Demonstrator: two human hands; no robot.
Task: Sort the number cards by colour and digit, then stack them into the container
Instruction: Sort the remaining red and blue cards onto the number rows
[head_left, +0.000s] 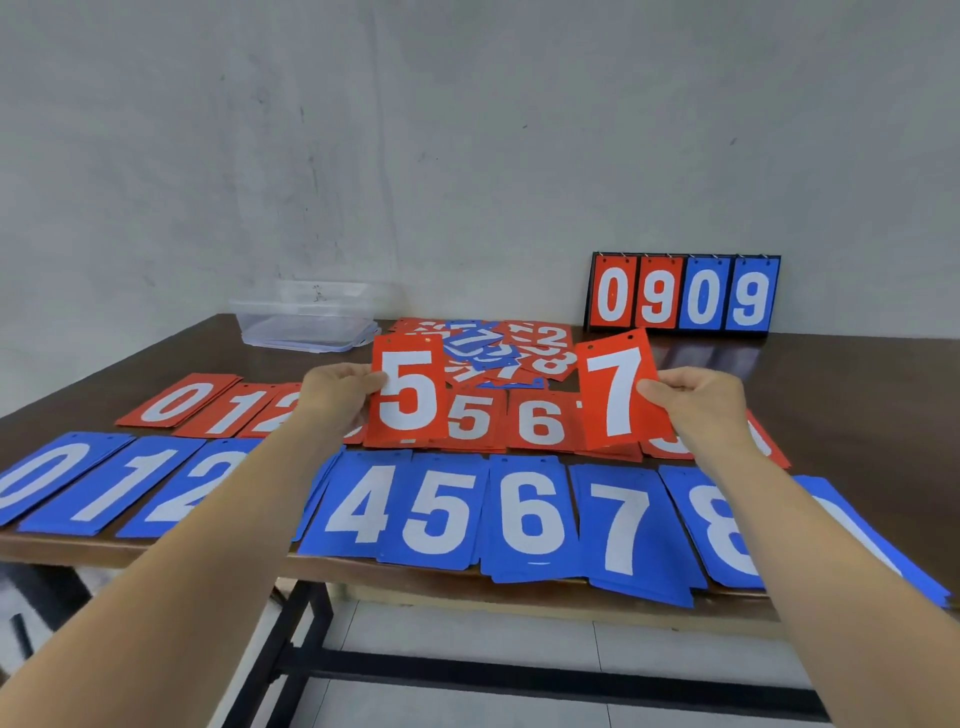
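Nearest me, the blue row (524, 519) lies along the table (857, 374) edge, and the red row (540, 421) just behind it. Above the red row my left hand (337, 392) pinches a red 5 card (408, 389), and my right hand (696, 395) pinches a red 7 card (618, 389). Beyond them sits the unsorted pile (519, 348). The clear container (309, 317) stands far left, and a scoreboard (680, 293) showing 0909 stands far right.

a bare left forearm (208, 519) and left hand (337, 392), a bare right forearm (810, 545) and right hand (696, 397)
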